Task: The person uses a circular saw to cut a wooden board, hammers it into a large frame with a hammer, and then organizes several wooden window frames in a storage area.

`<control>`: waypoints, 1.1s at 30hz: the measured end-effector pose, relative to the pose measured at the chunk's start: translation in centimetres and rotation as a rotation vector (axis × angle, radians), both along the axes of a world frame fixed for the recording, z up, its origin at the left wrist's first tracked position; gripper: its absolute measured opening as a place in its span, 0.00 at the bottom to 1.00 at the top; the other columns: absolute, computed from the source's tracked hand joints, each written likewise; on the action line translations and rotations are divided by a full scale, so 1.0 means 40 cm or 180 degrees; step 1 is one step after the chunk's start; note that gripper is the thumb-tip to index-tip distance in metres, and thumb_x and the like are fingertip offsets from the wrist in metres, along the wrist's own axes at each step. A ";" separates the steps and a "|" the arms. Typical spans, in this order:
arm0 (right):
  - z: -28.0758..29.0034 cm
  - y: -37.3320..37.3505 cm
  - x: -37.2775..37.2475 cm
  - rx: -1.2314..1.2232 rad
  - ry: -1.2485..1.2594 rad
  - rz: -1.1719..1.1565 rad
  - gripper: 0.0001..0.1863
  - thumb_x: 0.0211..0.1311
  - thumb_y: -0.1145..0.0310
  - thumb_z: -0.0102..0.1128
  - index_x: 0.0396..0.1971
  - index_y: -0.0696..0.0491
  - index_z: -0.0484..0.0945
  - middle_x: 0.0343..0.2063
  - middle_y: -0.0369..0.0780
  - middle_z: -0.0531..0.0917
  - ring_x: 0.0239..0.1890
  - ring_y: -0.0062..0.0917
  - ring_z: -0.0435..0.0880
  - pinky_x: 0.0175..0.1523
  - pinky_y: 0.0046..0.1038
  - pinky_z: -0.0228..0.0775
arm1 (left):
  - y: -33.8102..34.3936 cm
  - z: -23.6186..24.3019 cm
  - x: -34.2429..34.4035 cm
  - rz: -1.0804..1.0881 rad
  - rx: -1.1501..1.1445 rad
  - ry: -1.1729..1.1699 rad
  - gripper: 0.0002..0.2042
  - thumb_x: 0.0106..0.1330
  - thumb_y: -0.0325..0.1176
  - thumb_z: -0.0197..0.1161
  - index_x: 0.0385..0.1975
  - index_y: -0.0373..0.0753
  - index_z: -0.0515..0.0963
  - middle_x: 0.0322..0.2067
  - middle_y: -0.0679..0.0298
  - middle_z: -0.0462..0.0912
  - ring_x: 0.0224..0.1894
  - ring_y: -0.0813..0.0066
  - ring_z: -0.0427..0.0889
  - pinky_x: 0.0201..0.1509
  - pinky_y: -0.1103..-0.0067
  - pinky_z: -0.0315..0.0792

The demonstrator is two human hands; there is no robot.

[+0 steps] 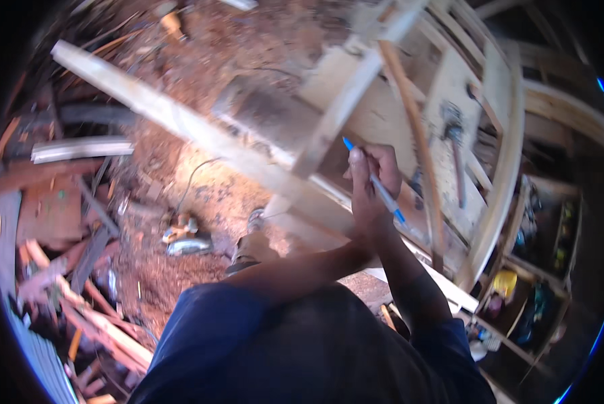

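A slim pen (pixel 385 195), pale with blue ends, is gripped in my right hand (pixel 375 174). It slants, one blue end beyond the thumb and the other beside the wrist. My left forearm (pixel 309 271) reaches across my body to the right wrist, where the left hand's fingers are hidden. Beneath and beyond the hands, a long pale timber (pixel 181 121) runs from far left toward the middle. Another board (pixel 339 111) meets it at an angle near my right hand. The picture is smeared by motion.
A power tool (pixel 185 236) lies on the dirt floor to the left. Scrap wood (pixel 90 316) is heaped at the left edge. On the right, a hammer-like tool (pixel 458 165) rests on a board, near a compartmented wooden box (pixel 514 266) of small items.
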State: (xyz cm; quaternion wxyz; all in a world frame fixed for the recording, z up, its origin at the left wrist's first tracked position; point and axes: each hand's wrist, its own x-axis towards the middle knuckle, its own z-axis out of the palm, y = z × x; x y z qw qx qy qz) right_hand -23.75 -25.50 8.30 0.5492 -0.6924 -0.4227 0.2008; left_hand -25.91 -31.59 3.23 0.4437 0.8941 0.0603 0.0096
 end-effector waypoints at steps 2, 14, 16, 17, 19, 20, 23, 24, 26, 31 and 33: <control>0.042 -0.017 0.188 -0.0092 -0.0236 -0.0264 0.11 0.75 0.67 0.57 0.35 0.60 0.77 0.26 0.35 0.78 0.26 0.16 0.76 0.34 0.21 0.69 | 0.014 -0.003 0.013 0.0045 0.0090 0.0045 0.15 0.69 0.41 0.59 0.26 0.37 0.82 0.22 0.56 0.84 0.26 0.56 0.85 0.37 0.62 0.77; -0.333 -0.522 1.024 -0.3856 -0.2929 -0.0285 0.21 0.61 0.55 0.67 0.40 0.61 0.80 0.40 0.57 0.84 0.46 0.51 0.85 0.51 0.50 0.76 | -0.024 0.050 0.048 -0.0047 0.0789 0.0663 0.21 0.71 0.54 0.56 0.31 0.40 0.81 0.27 0.53 0.83 0.31 0.53 0.85 0.39 0.57 0.75; -0.182 -0.461 0.810 -0.2147 -0.1993 -0.0915 0.19 0.68 0.57 0.62 0.46 0.58 0.76 0.40 0.56 0.84 0.45 0.49 0.85 0.49 0.50 0.74 | -0.019 0.053 0.047 -0.0124 0.0703 0.0841 0.19 0.70 0.52 0.57 0.31 0.41 0.81 0.28 0.53 0.84 0.33 0.53 0.85 0.41 0.57 0.75; -0.062 -0.414 0.652 -0.1950 -0.1201 -0.0660 0.15 0.73 0.59 0.56 0.44 0.58 0.77 0.37 0.55 0.84 0.44 0.49 0.84 0.47 0.51 0.72 | -0.007 0.057 0.037 -0.0097 0.0536 0.1024 0.17 0.67 0.50 0.58 0.33 0.41 0.81 0.30 0.54 0.84 0.35 0.52 0.84 0.44 0.57 0.75; -0.009 -0.469 0.449 -0.1913 -0.1210 0.0031 0.15 0.76 0.60 0.50 0.40 0.58 0.78 0.31 0.54 0.82 0.39 0.48 0.83 0.44 0.48 0.71 | -0.003 0.054 0.032 -0.0071 0.0526 0.1164 0.15 0.65 0.47 0.60 0.34 0.41 0.81 0.32 0.52 0.83 0.37 0.51 0.84 0.45 0.57 0.75; -0.054 -0.517 0.391 -0.2050 -0.1619 0.0300 0.16 0.76 0.60 0.49 0.39 0.57 0.79 0.31 0.54 0.82 0.39 0.46 0.83 0.45 0.44 0.72 | 0.003 0.065 0.032 -0.0110 0.0563 0.1211 0.15 0.65 0.47 0.60 0.34 0.41 0.81 0.32 0.52 0.83 0.37 0.51 0.84 0.45 0.57 0.75; -0.131 -0.559 0.337 -0.2790 -0.1901 0.0558 0.25 0.77 0.56 0.48 0.24 0.58 0.82 0.22 0.50 0.83 0.26 0.45 0.84 0.35 0.47 0.74 | 0.011 0.069 0.037 -0.0362 0.0510 0.1104 0.14 0.67 0.45 0.58 0.36 0.41 0.80 0.34 0.52 0.83 0.41 0.51 0.83 0.48 0.58 0.74; -0.139 -0.552 0.339 -0.2781 -0.2078 0.0529 0.29 0.77 0.53 0.47 0.19 0.57 0.81 0.18 0.48 0.82 0.23 0.45 0.83 0.33 0.48 0.74 | 0.011 0.053 0.035 -0.0336 0.0541 0.1069 0.14 0.68 0.45 0.58 0.37 0.40 0.80 0.35 0.52 0.83 0.42 0.51 0.83 0.49 0.58 0.74; -0.134 -0.534 0.326 -0.3105 -0.2196 0.0163 0.38 0.76 0.47 0.46 0.07 0.56 0.78 0.12 0.49 0.79 0.21 0.46 0.83 0.34 0.47 0.75 | 0.049 0.035 0.023 -0.0709 0.0811 0.0663 0.18 0.70 0.48 0.58 0.46 0.39 0.79 0.44 0.53 0.82 0.50 0.52 0.81 0.58 0.59 0.72; -0.111 -0.535 0.319 -0.3587 -0.1805 -0.0374 0.38 0.74 0.42 0.47 0.10 0.55 0.81 0.15 0.50 0.81 0.24 0.46 0.84 0.37 0.45 0.76 | 0.603 0.162 -0.240 -0.0403 0.1274 0.0782 0.37 0.54 0.54 0.76 0.61 0.40 0.75 0.61 0.51 0.75 0.65 0.50 0.70 0.70 0.60 0.64; -0.198 -0.617 0.338 -0.3086 -0.2713 -0.0101 0.24 0.72 0.51 0.55 0.22 0.50 0.87 0.14 0.44 0.79 0.22 0.41 0.82 0.31 0.44 0.72 | 0.816 0.139 -0.366 -0.0901 0.1722 0.2126 0.40 0.55 0.65 0.70 0.60 0.40 0.77 0.56 0.49 0.79 0.59 0.50 0.77 0.65 0.61 0.69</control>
